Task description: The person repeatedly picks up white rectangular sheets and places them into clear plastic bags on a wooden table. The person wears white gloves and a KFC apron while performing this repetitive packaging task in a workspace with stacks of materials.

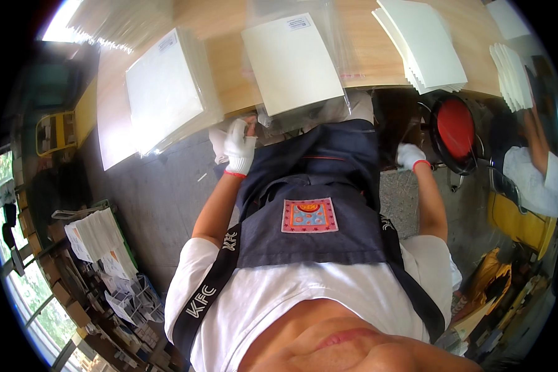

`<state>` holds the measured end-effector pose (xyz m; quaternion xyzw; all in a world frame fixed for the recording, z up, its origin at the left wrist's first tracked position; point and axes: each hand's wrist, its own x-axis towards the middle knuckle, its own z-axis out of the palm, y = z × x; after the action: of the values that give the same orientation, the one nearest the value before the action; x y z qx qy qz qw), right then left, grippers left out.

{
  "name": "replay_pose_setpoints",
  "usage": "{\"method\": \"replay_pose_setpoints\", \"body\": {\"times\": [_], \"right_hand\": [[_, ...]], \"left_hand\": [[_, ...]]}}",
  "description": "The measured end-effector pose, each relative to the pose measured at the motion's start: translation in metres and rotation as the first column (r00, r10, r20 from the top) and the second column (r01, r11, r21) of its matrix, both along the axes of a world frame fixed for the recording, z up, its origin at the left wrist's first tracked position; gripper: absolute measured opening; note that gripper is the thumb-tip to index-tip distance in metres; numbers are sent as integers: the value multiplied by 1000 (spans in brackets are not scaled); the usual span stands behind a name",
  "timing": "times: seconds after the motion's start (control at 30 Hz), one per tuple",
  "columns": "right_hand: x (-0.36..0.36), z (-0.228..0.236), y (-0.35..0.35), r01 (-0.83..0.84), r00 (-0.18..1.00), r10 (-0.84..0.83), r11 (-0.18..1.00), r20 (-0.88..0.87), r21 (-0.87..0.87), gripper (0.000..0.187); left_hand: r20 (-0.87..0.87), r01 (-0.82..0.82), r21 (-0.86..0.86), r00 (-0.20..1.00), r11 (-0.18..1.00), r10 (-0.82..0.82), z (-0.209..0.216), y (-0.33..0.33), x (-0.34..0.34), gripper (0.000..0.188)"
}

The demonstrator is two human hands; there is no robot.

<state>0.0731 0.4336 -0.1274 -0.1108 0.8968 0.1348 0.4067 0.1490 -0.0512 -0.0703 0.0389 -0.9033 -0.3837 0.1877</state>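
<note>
My left hand [239,150] wears a white knit glove with a red cuff and bare fingertips. It is closed at the table's front edge, between two stacks; what it holds, if anything, I cannot make out. To its right, an off-white sheet [294,68] with a small label lies on clear plastic bags [344,59] that overhang the edge. To its left is a stack of bagged white sheets [167,93]. My right hand [411,156], gloved alike, is lowered beside my apron, closed and slightly blurred. A faint, clear film-like shape rises above it.
The wooden table [229,18] spans the top. White sheets [425,43] lie stacked right of centre. A red round stool [456,127] stands near my right hand. At far right, a person's arm [537,142] reaches to more sheets [511,77]. A loaded rack [102,239] stands at left.
</note>
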Motion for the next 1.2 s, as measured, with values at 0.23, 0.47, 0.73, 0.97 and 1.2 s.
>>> {"method": "replay_pose_setpoints", "body": {"times": [0.23, 0.47, 0.73, 0.97, 1.2], "right_hand": [[-38, 70, -131, -644, 509, -171, 575, -844, -505, 36], [-43, 55, -196, -199, 797, -518, 258, -309, -945, 16], [-30, 43, -205, 310, 522, -757, -262, 394, -914, 30], [-21, 56, -226, 663, 551, -277, -427, 787, -615, 16], [-31, 139, -378, 442, 866, -126, -259, 484, -859, 41]], "left_hand": [[-318, 178, -485, 876, 856, -363, 5, 16, -30, 32], [-36, 47, 191, 999, 980, -40, -14, 6, -12, 15], [269, -269, 950, 963, 160, 19, -13, 31, -15, 19], [78, -91, 426, 995, 900, 64, 81, -3, 2, 19], [-325, -342, 348, 829, 873, 455, 137, -114, 41, 31]]}}
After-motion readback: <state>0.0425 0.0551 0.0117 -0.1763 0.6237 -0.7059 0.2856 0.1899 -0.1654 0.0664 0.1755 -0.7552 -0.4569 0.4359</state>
